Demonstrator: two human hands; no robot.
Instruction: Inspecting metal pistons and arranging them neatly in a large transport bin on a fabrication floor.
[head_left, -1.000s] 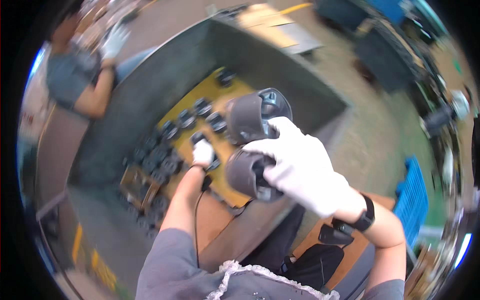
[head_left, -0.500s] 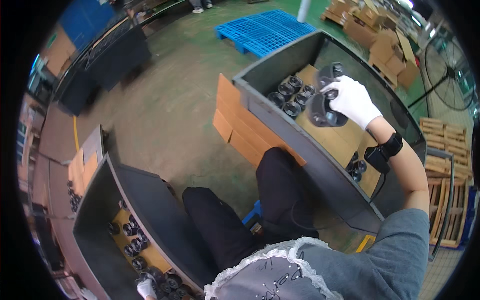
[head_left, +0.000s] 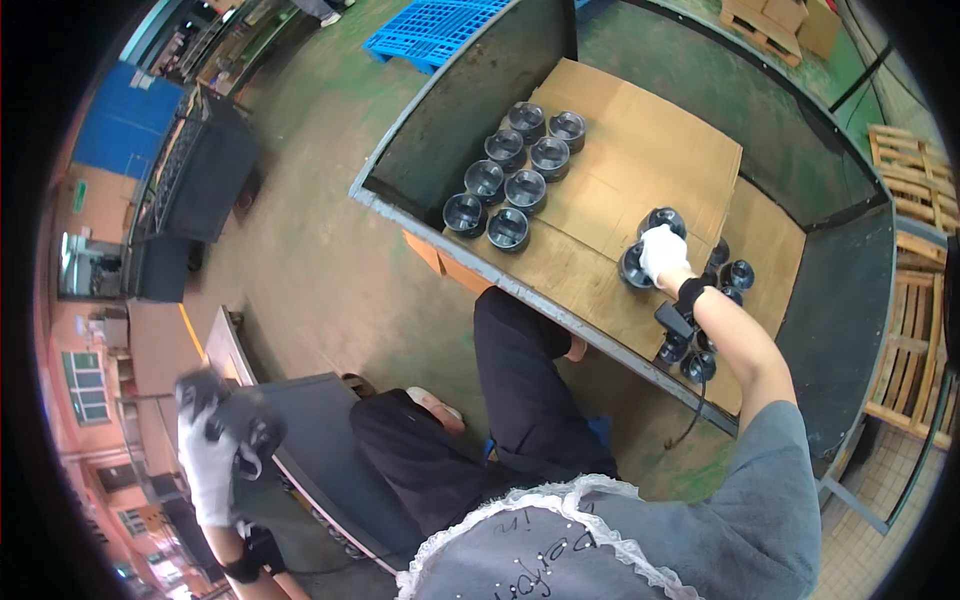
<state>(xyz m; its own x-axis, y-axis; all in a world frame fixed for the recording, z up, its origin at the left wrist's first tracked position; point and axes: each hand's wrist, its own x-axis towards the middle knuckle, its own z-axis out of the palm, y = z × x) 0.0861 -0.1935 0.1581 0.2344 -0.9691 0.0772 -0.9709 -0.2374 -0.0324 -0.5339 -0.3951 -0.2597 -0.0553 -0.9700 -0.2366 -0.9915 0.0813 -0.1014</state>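
Note:
My right hand (head_left: 664, 254), in a white glove, is closed around two dark metal pistons (head_left: 632, 268). They are low over or resting on the cardboard sheet (head_left: 650, 130) in the grey bin (head_left: 590, 345); which of these, I cannot tell. At the bin's left end, several pistons (head_left: 525, 190) stand upright in two rows. More pistons (head_left: 699, 366) lie right of my hand, partly under my forearm. Raised at the left, my white-gloved left hand (head_left: 208, 468) grips what look like two more pistons (head_left: 262, 430), smeared by motion.
Beside my left leg is a second dark bin (head_left: 320, 425), its inside mostly hidden. A blue pallet (head_left: 425, 35) lies on the floor beyond the grey bin. Wooden pallets (head_left: 905, 330) are stacked at the right. Dark bins (head_left: 205, 165) stand far left.
My right hand has lowered its pistons toward the cardboard. My left hand has risen out of the left bin with pistons. The view has shifted toward the right bin.

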